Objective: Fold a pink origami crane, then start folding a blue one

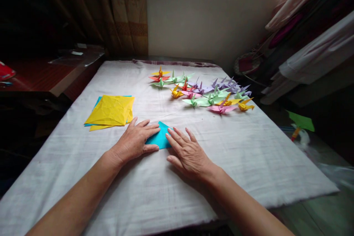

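A small folded piece of blue paper (160, 138) lies flat on the white cloth in the middle of the table. My left hand (136, 138) rests on its left side, fingers spread, the fingertips and thumb touching the paper. On the right edge lie the fingertips of my right hand (186, 153), which is stretched out flat with the fingers slightly apart. Both hands cover part of the paper's edges. Left of my left hand is a stack of yellow and blue paper sheets (110, 110), the top yellow one creased.
Several folded paper cranes (212, 97) in purple, green, pink, orange and yellow stand toward the back right. A white cloth (249, 162) covers the table. Curtains (124, 11) hang behind at left, clothes (318, 44) at right. A brown wooden surface (35, 79) adjoins at left.
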